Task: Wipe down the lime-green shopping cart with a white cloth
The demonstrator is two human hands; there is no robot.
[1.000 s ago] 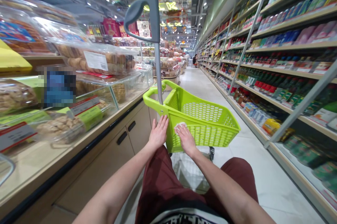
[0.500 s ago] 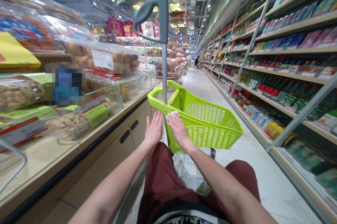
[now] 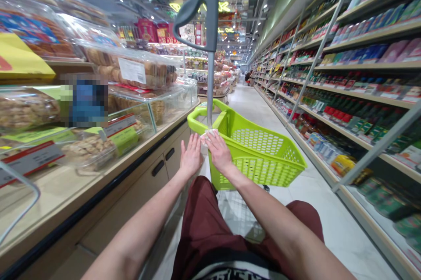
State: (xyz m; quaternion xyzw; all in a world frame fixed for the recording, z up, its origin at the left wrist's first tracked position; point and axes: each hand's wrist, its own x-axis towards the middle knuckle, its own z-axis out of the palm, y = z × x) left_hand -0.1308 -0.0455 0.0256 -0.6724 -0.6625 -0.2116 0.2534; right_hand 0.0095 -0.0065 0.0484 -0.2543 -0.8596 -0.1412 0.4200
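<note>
Basket [image 3: 259, 153]: lime-green plastic, perforated walls, wheeled, mid-frame.
Handle pole [image 3: 210, 91]: grey, upright, rising to top centre.
Right hand [image 3: 219, 154]: flat, pressing white cloth [image 3: 208, 134] on rim.
Left hand [image 3: 190, 156]: open, fingers extended, touching the basket's near corner.

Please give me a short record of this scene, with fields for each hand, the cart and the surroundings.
left hand: flat, open, against the cart's near edge
right hand: pressing a white cloth on the rim
cart: lime green basket, grey pole handle upright
left side: counter with boxed baked goods
right side: shelves of bottles and packets
</note>
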